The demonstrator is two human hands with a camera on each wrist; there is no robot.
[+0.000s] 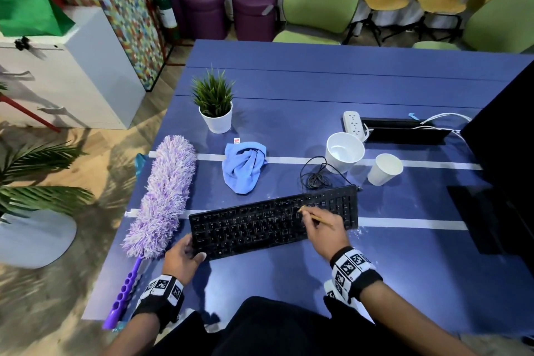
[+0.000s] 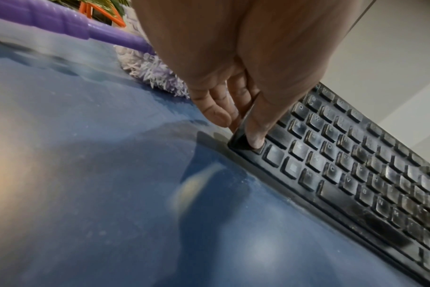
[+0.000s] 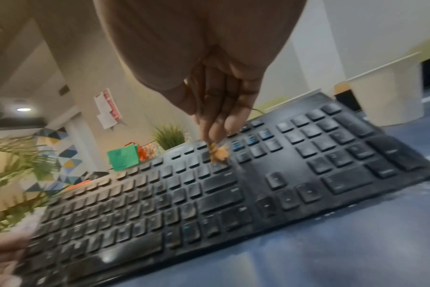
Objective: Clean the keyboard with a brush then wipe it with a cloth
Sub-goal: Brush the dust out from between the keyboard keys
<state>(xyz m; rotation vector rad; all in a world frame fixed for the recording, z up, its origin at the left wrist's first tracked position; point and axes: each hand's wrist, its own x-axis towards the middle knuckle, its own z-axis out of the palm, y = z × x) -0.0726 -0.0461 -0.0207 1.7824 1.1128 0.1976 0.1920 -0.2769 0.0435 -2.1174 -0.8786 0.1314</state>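
Note:
A dusty black keyboard (image 1: 271,221) lies on the blue table (image 1: 346,89) in front of me. My left hand (image 1: 185,254) grips its near left corner, thumb on top (image 2: 255,136) and fingers (image 2: 216,110) down the side. My right hand (image 1: 320,225) pinches a thin wooden-handled brush (image 1: 316,215); its orange bristles (image 3: 218,152) touch the keys (image 3: 218,167) left of the number pad. A crumpled blue cloth (image 1: 244,167) lies beyond the keyboard.
A purple fluffy duster (image 1: 161,196) lies left of the keyboard, its handle (image 2: 62,21) by my left wrist. A potted plant (image 1: 215,104), two white cups (image 1: 344,153) (image 1: 384,169), a coiled cable (image 1: 316,176), a power strip (image 1: 354,123) and a dark monitor (image 1: 505,153) stand farther back and right.

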